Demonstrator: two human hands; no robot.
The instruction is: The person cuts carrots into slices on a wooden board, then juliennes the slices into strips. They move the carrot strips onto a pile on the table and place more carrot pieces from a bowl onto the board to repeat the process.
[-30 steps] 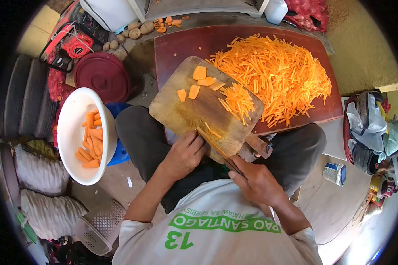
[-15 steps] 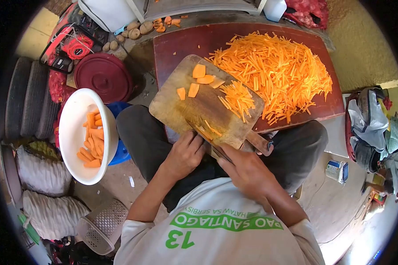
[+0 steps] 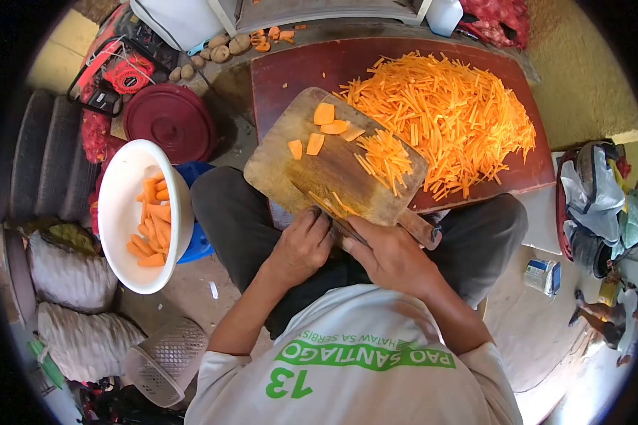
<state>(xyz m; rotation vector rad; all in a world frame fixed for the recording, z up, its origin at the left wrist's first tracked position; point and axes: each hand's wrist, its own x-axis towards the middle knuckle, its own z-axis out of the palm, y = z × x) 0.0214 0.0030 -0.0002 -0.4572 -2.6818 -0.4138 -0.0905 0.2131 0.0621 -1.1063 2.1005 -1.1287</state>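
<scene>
My right hand (image 3: 392, 256) is closed round the handle of a knife (image 3: 321, 202). Its blade lies slanted across the near edge of a wooden cutting board (image 3: 280, 163). My left hand (image 3: 301, 246) is beside the blade, fingers curled and pressed down at the board's edge; whatever is under them is hidden. A few thin carrot strips (image 3: 344, 204) lie just beyond the blade. Farther up the board are several flat carrot slices (image 3: 324, 113) and a small heap of carrot sticks (image 3: 385, 161). The board's handle (image 3: 420, 228) points toward my right knee.
A large pile of carrot sticks (image 3: 446, 120) covers much of the red table (image 3: 290, 67). On the left, a white basin (image 3: 113, 212) holds peeled carrots (image 3: 156, 227). Behind it is a dark red lid (image 3: 169, 122). A brown-and-white animal (image 3: 609, 319) stands at the far right.
My right hand has shifted slightly up and left with the knife. My left hand stays at the board's edge. The animal at the right now shows clearly. The whole view has shifted a little.
</scene>
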